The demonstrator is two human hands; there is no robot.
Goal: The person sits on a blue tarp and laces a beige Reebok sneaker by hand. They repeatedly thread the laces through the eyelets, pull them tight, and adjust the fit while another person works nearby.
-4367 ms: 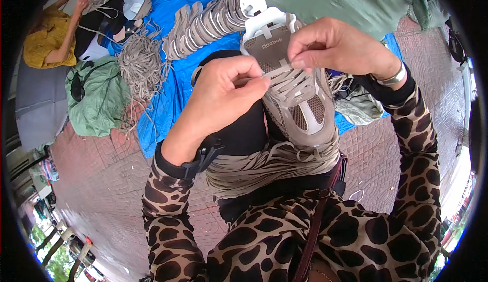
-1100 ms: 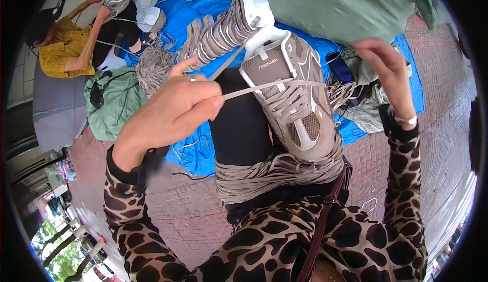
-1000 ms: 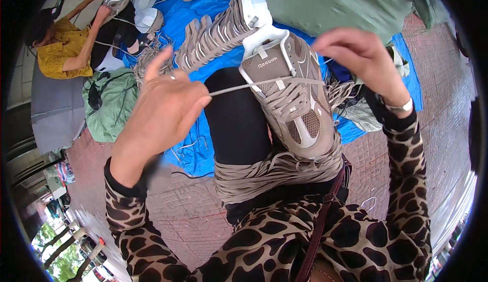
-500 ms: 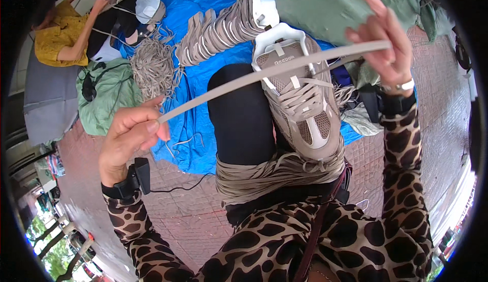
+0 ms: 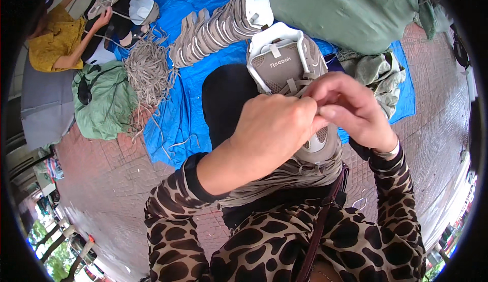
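Black stretchy cuffs end your spotted brown-and-tan cloth sleeves, and past them your two bare hands meet. Your left hand is curled in, with its back up and its fingers pointing right. Your right hand has its thumb and first finger bent toward each other, and their tips come right up to your left hand. What is pinched between the tips is hidden, so I cannot tell if you have hold of a lace.

Just under your hands is a tan and brown mesh shoe with a white rim, lying on your lap with its toe toward you. Flat tan laces peek out above your fingers. A thick bunch of tan cords lies across your lap.

Farther out, a long row of tan shoe tops lies on a crinkly blue sheet. Left of it is a messy tan lace pile, near a person in a yellow shirt.
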